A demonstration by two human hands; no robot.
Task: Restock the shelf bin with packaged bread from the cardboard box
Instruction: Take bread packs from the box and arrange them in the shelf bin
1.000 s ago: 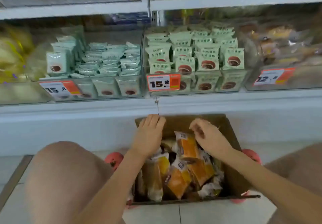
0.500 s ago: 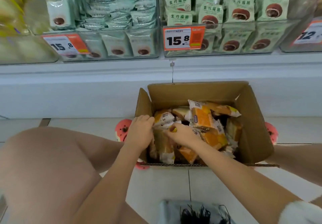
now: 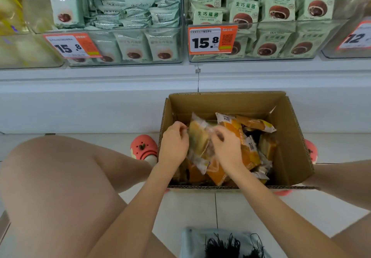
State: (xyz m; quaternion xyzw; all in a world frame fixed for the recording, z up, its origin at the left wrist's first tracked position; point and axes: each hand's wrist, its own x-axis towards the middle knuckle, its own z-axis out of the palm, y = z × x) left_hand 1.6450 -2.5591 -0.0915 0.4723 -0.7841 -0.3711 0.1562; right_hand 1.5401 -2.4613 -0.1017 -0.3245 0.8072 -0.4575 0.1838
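An open cardboard box (image 3: pixel 230 103) is seen on the tiled floor, set against the white shelf base (image 3: pixel 100 101). It is filled with orange bread packets (image 3: pixel 247 153). One clear packet (image 3: pixel 197 139) is gripped from both sides, by the left hand (image 3: pixel 173 144) and the right hand (image 3: pixel 225 147). Two clear bins (image 3: pixel 261 40) of green packets (image 3: pixel 244 12) are seen on the shelf above, and price tags (image 3: pixel 212 39) reading 15.8 are fixed to their fronts. A pink shoe (image 3: pixel 143 149) is seen left of the box.
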